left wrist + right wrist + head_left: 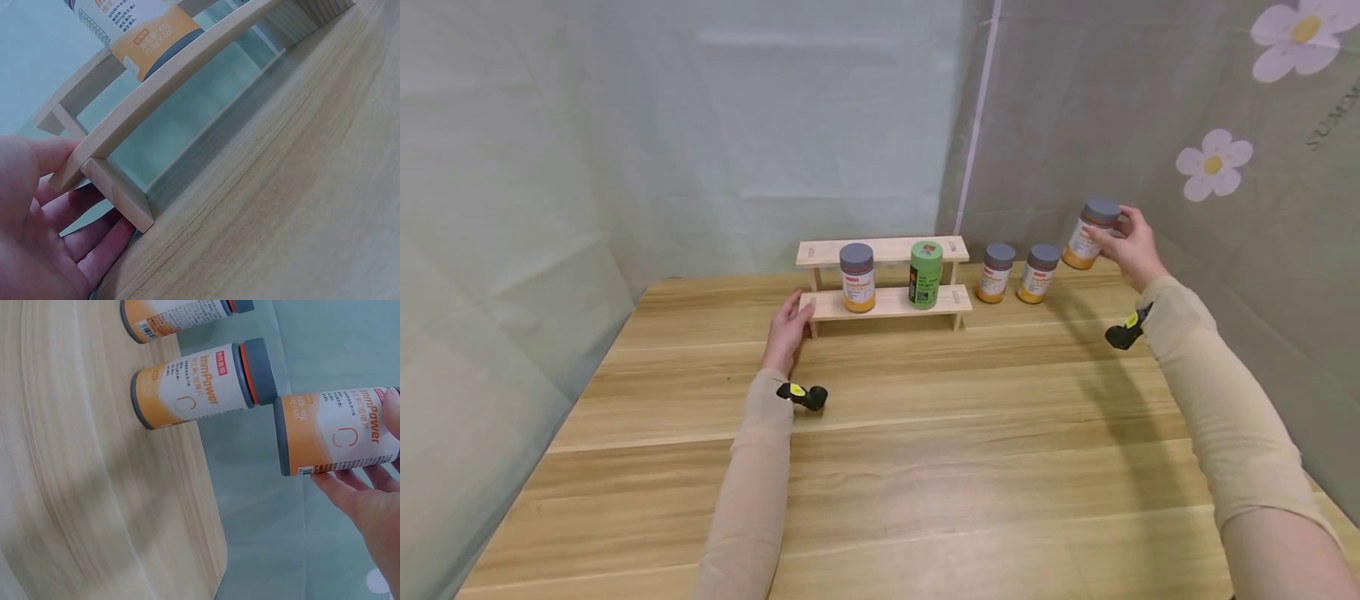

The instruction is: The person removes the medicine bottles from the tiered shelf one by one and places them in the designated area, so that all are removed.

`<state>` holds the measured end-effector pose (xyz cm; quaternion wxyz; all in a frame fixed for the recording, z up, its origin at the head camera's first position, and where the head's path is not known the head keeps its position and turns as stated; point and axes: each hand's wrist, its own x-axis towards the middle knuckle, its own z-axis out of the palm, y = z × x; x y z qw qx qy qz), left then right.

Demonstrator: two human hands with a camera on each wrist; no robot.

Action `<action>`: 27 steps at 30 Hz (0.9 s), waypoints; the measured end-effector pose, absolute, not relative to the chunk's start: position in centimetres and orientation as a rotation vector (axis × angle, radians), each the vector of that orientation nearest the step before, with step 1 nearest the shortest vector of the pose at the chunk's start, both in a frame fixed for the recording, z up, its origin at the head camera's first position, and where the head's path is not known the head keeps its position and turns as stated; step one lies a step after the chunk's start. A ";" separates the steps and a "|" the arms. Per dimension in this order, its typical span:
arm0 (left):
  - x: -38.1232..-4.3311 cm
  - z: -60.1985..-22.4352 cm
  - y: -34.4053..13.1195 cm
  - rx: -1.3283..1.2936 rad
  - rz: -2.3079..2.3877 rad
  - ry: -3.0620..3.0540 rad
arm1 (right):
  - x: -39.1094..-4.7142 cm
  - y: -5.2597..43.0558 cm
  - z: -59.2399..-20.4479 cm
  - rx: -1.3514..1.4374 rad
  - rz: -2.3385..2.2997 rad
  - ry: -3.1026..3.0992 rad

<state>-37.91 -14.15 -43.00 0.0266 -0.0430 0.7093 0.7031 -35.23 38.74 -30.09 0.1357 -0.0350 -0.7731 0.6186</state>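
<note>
My left hand (pixel 786 337) grips the left end of a two-tier wooden display shelf (pixel 887 306). In the left wrist view its thumb lies on the lower board and the fingers (pixel 94 240) reach behind the leg. On that board stand a grey-capped supplement bottle (pixel 858 283) and a green canister (pixel 926 279). My right hand (pixel 1135 248) holds another grey-capped supplement bottle (pixel 1087 237), slightly tilted and raised above the table at the back right. The right wrist view shows this held bottle (pixel 334 434) with an orange and white label, apart from the standing bottle beside it.
Two more matching bottles, one nearer the shelf (pixel 995 277) and one nearer my right hand (pixel 1037 277), stand upright on the wooden table (pixel 880 467). Behind the table hangs a pale curtain (pixel 775 133); a flower-printed grey curtain (pixel 1090 108) hangs at the right.
</note>
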 end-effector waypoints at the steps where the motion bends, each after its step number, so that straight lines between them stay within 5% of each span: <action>1: -38.0 -43.1 -14.1 -0.126 2.179 2.188 | -35.2 38.8 -30.2 -0.116 1.763 -2.268; 27: -37.6 -42.4 -14.1 -0.170 2.141 2.203 | -36.5 39.5 -34.2 -0.255 1.619 -2.409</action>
